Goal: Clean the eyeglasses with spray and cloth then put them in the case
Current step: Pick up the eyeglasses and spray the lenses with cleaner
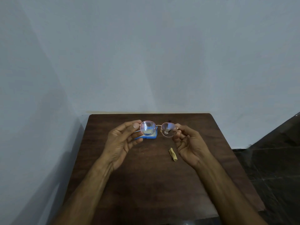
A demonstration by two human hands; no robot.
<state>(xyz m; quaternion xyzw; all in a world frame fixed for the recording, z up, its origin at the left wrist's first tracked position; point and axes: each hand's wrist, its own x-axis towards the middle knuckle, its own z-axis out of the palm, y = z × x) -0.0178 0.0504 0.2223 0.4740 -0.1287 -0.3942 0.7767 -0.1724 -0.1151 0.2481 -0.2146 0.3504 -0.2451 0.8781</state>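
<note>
Thin gold-rimmed eyeglasses (158, 128) with round lenses are held up above the table, lenses facing me. My left hand (122, 142) pinches the left end of the frame. On the other side, my right hand (188, 143) pinches the right end. Behind the left lens and my left fingers lies a blue case (153, 136) with a pale inside, partly hidden. A small folded yellowish cloth (173, 154) lies on the table just below and left of my right hand. No spray bottle is in view.
The dark brown wooden table (146, 184) stands against a pale blue-grey wall (146, 62). A dark tiled floor (276, 168) shows to the right of the table.
</note>
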